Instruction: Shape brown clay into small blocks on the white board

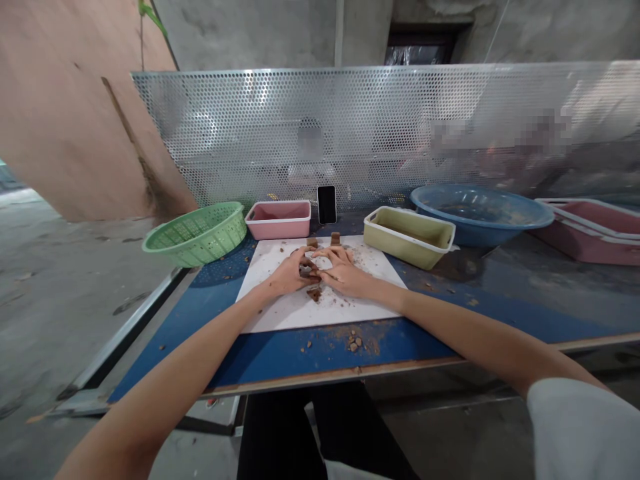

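Right hand [342,272] near yellow-green bin [400,241]

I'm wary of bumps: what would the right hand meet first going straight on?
The right hand would likely meet the brown piece first, with the left hand just beyond; depth there is unclear.

Brown on the irregular clay-like lumps [314,294], speckled white on the rectangular sheet [265,317]. Dotted all across the silvery metal panel [370,113].

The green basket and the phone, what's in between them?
A pink tub sits between the green basket and the phone; you can see it in the head view.
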Demonstrator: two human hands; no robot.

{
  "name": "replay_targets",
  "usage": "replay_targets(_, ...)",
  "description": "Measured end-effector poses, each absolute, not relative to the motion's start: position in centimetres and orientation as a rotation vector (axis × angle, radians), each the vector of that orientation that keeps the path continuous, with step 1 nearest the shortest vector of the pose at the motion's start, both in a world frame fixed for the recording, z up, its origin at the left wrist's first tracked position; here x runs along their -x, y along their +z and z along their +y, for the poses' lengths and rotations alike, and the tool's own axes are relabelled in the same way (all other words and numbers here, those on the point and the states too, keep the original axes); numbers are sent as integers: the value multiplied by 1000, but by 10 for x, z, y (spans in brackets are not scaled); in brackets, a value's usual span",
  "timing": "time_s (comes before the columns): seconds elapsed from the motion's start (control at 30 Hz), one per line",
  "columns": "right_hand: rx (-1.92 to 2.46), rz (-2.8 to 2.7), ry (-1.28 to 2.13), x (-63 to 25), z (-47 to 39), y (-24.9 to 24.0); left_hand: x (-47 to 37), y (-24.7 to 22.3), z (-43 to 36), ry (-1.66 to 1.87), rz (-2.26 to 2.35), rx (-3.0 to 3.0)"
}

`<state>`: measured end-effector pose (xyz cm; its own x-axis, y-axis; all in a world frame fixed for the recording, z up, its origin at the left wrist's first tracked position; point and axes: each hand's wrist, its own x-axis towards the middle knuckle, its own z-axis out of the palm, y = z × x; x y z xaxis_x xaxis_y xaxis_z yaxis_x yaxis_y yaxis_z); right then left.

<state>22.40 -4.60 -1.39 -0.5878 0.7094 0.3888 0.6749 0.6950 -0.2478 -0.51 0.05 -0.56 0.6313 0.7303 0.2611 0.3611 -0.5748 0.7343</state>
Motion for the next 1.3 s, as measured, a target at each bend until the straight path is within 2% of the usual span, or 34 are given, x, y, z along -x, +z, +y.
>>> replay_targets(0.97,1066,-2311,119,-232,-47,-14,14,-6,8,808,748,-2210)
replay_targets(1.13,1113,-2358,77,-230,-49,-12,22,-4,15,929,925,-2354)
replay_targets(1.3,934,-2405,70,-231,-51,-13,17,-9,10,850,972,-2537)
